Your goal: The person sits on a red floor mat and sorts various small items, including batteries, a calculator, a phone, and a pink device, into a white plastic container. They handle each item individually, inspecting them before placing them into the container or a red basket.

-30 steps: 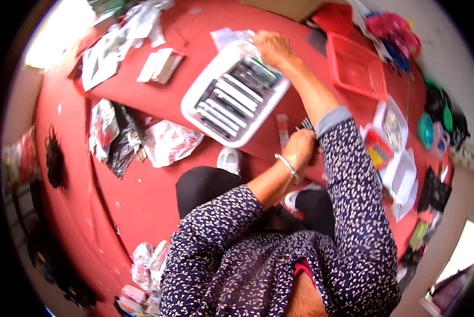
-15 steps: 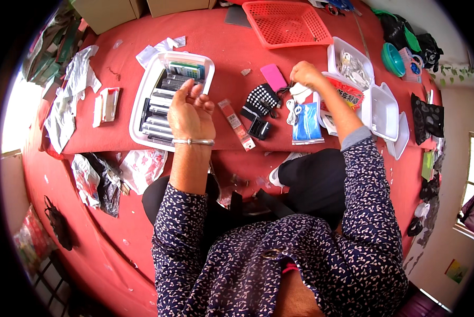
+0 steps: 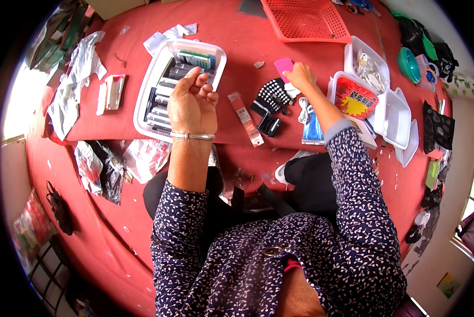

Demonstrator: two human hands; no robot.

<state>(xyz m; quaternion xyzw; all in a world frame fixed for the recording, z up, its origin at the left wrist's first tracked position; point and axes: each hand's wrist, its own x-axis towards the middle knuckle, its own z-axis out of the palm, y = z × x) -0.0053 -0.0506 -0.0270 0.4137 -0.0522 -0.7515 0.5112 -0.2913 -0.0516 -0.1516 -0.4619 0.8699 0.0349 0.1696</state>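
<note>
My left hand point(image 3: 193, 105) is raised over the right side of a white tub point(image 3: 140, 113), palm turned up, fingers loosely curled and apart, with nothing visible in it. Black and white stick-like items point(image 3: 160, 103) fill the tub in rows, with green-edged packs at its far end. My right hand point(image 3: 303, 79) is closed on a small white item point(image 3: 292, 91), partly hidden under the fingers. Next to those fingers lies a flat pink item point(image 3: 283, 66). Just left of the white item is a black piece with white dots point(image 3: 273, 95), and a small black box point(image 3: 269, 125) sits below it.
A red mesh basket point(image 3: 305, 21) stands at the back. To the right are white containers point(image 3: 396, 119), one holding a red-and-yellow package point(image 3: 356, 99), plus a blue packet point(image 3: 312, 129) and white cable point(image 3: 304, 109). A long red-and-white package point(image 3: 246, 120) lies mid-table. Plastic bags point(image 3: 81, 82) lie left.
My right hand has moved left with the small white item, away from the white containers, to beside the pink item. My left hand stays over the tub. The whole view has shifted slightly.
</note>
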